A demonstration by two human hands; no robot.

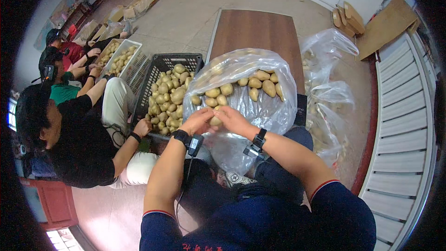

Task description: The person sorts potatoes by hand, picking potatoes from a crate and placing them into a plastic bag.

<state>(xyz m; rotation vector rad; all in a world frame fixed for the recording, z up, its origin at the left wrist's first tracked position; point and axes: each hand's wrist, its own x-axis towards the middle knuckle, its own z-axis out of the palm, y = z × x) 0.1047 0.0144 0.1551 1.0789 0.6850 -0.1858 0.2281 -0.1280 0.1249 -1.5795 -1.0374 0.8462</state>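
Note:
My left hand [199, 122] and my right hand [234, 120] meet over the near edge of a clear plastic bag [240, 111]. Between them they hold a potato [215, 121], partly covered by my fingers. Just beyond my fingertips, several potatoes [219, 92] lie in the bag's open mouth. A further group of potatoes [263, 82] rests deeper inside, towards the right. The bag sits on a brown wood-grain table [254, 28], and its near part hangs over the edge towards my lap. Each of my wrists wears a black strap with a small device.
A black plastic crate [176, 57] of potatoes stands left of the bag, with a co-worker's hand [143, 128] at its near side. Farther left, people sit by a white crate [134, 44] of potatoes. Filled plastic bags [327, 111] lie on the floor right of the table, near a white radiator [399, 129].

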